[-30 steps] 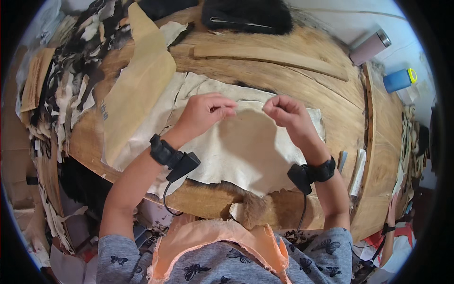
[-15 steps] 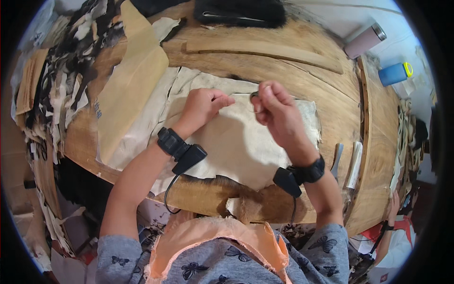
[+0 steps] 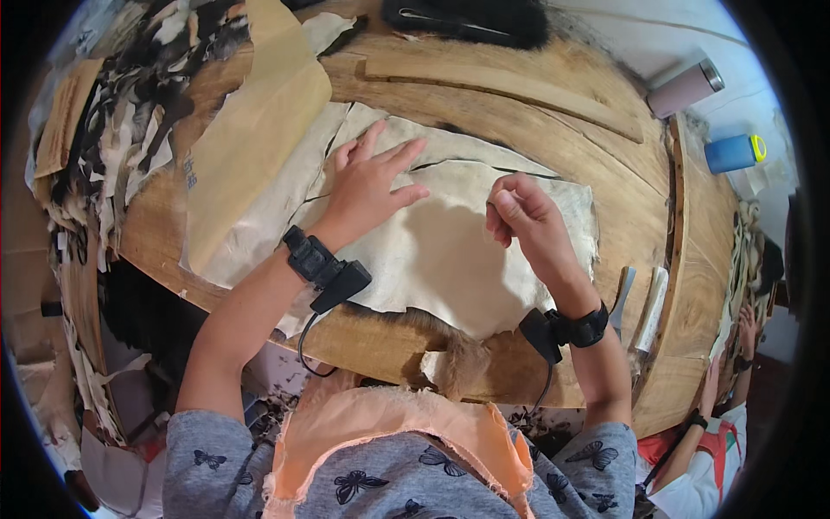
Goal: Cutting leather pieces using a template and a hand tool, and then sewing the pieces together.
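A pale, leather-side-up hide (image 3: pixel 458 268) lies on the wooden table, brown fur showing along its near edge. My left hand (image 3: pixel 365 195) rests flat on its upper left part, fingers spread. Over the right part of the hide, my right hand (image 3: pixel 529 212) is closed in a pinch. A small dark bit shows at its fingertips, too hidden to name. Between and beyond my hands, a dark, narrow gap (image 3: pixel 529 174) runs across the hide toward the right, dividing off a far strip. A tan paper sheet (image 3: pixel 259 130) covers the hide's left end.
A long wooden strip (image 3: pixel 501 86) and black fur (image 3: pixel 467 19) lie at the back. To the right are a grey-blue flat tool (image 3: pixel 621 298), a white strip (image 3: pixel 652 307), a pink flask (image 3: pixel 687 89) and a blue bottle (image 3: pixel 731 154). Fur scraps (image 3: pixel 130 130) pile up left. Another person (image 3: pixel 713 445) works at lower right.
My left hand has opened from a pinch and spread flat on the hide. My right hand has moved slightly nearer to me, still pinched. The gap in the hide shows more plainly.
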Motion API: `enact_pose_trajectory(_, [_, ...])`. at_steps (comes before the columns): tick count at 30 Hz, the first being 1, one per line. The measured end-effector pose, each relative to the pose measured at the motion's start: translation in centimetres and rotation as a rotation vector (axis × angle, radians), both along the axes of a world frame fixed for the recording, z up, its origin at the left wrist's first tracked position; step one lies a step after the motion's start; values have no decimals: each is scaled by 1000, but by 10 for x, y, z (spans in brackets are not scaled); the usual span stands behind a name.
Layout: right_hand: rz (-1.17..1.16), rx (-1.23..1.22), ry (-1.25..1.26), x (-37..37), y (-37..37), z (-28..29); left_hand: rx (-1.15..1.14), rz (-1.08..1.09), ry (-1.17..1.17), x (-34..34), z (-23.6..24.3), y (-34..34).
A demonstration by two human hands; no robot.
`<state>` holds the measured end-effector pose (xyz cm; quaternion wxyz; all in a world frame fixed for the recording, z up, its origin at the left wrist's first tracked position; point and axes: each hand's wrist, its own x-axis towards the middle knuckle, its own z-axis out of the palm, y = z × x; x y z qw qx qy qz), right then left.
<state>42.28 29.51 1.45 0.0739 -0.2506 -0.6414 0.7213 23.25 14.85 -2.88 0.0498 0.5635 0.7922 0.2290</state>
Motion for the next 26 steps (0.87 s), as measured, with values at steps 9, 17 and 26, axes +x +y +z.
enact_pose_trajectory(9, [97,754,-136,3,4,-25,-8,-27,94,2,-4,0])
enact_pose_trajectory(17, [32,660,-143,8,5,-22,-102,-28,196,12,4,-2])
enact_pose_trajectory(26, [-222,355,-240,33,45,-29,-207,-83,167,14,9,-6])
